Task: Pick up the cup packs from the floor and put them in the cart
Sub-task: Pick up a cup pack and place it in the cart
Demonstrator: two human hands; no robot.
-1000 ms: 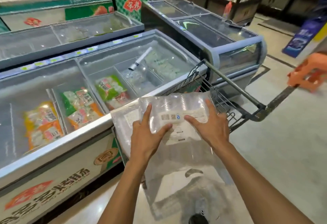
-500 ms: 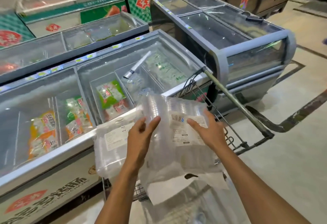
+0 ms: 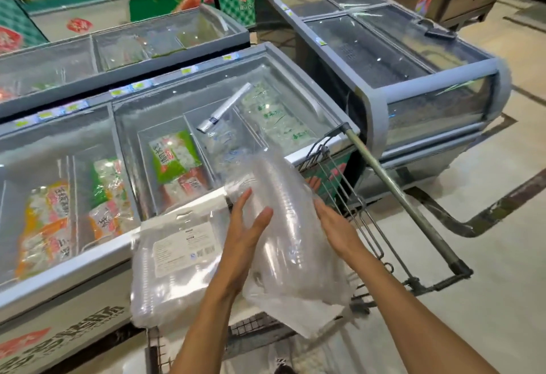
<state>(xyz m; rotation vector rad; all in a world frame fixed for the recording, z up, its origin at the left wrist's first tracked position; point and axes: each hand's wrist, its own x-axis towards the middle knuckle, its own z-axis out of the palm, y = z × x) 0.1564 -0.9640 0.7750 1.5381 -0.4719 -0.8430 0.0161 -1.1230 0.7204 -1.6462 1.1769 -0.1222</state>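
Note:
A clear plastic cup pack [image 3: 283, 226] stands tilted on end between my two hands, over the wire cart [image 3: 348, 196]. My left hand [image 3: 246, 232] presses its left side with straight fingers. Flat against the pack's right side lies my right hand [image 3: 335, 226], fingers also straight. A second cup pack [image 3: 174, 267] with a white label lies in the cart to the left, leaning toward the freezer. More clear packaging [image 3: 298, 320] sits lower in the cart under the held pack.
The cart's handle bar [image 3: 401, 196] runs diagonally to the right of my hands. A chest freezer [image 3: 97, 258] with frozen food packs borders the cart on the left. Another grey freezer [image 3: 428, 99] stands behind. Tiled floor [image 3: 487, 255] opens to the right.
The cup pack has turned from label-up and flat to standing on edge and has sunk lower over the cart. My hands shifted from its top to its two sides. The view has tilted down.

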